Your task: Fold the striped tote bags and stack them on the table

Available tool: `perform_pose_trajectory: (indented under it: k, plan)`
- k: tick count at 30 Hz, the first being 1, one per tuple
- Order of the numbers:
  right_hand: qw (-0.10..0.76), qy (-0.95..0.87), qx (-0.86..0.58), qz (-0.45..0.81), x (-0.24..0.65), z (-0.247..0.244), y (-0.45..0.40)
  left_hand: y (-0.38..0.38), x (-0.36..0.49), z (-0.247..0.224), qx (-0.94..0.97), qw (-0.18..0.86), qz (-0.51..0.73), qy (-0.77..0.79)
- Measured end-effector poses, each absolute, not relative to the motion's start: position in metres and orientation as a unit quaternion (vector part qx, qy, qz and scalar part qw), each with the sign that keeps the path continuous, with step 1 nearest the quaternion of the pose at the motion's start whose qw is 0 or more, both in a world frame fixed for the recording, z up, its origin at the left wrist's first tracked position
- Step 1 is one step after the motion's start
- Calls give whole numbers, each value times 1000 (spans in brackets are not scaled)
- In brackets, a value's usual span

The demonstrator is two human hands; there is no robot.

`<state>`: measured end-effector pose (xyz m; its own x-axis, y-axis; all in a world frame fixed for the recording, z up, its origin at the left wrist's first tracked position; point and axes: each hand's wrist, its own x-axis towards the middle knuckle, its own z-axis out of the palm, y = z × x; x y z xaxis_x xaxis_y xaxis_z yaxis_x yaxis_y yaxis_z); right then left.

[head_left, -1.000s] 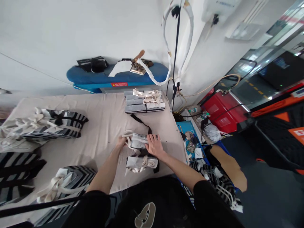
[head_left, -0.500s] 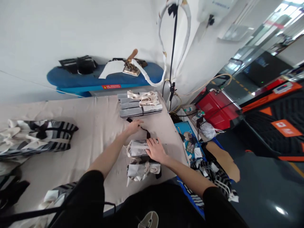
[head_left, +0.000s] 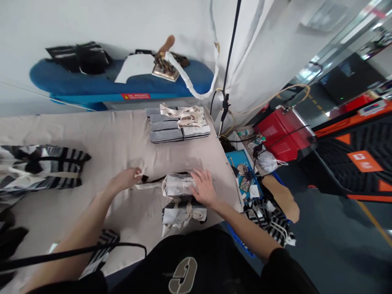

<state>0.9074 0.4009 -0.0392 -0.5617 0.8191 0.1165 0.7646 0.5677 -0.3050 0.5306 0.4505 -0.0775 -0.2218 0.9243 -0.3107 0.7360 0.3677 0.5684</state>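
Observation:
On the cloth-covered table (head_left: pixel 128 134) lies a folded grey and white striped bundle (head_left: pixel 179 184), with a cream strap and a dark strap running out to its left. My left hand (head_left: pixel 131 178) pinches the end of the cream strap, left of the bundle. Fingers spread, my right hand (head_left: pixel 204 188) rests on the bundle's right end. Just below sits a second striped bundle (head_left: pixel 180 214) with a cream tie knotted on top. Farther back is a flat grey striped stack (head_left: pixel 167 128) with loose cream straps on it.
A blue ironing board (head_left: pixel 113 83) holding an iron (head_left: pixel 165 71) stands against the wall. Tied striped bundles (head_left: pixel 65 167) lie at the left. Right of the table are a blue tray (head_left: pixel 241 163), striped cloth (head_left: pixel 272 222) and a red box (head_left: pixel 283 132).
My left hand has moved left and nearer, from the dark strap behind the bundle to the cream strap. My right hand stays on the bundle. The view has shifted.

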Motion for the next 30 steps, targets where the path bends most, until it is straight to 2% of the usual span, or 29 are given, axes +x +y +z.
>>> perform_pose_trajectory:
  k: [2,4,7,10,15,17,21,30]
  plan:
    - [173,-845,-490,123,912,-33,399,435,543,-52,578,313,188,730]
    - [233,-798,-537,146,919,-30,397,425,580,-28,611,324,280,666]
    - [291,-740,-574,195,927,-38,392,415,651,-8,624,399,369,563]
    - [325,-693,-596,243,932,-59,389,409,701,-10,691,357,312,546]
    - [384,-571,-639,344,929,-94,401,403,714,-21,797,143,92,580]
    - [386,-561,-633,369,927,-100,408,401,712,-21,807,93,42,581]
    - [385,-577,-626,355,924,-96,418,404,710,-16,804,102,10,585]
    - [350,-624,-623,317,922,-85,424,424,705,-11,819,147,28,554]
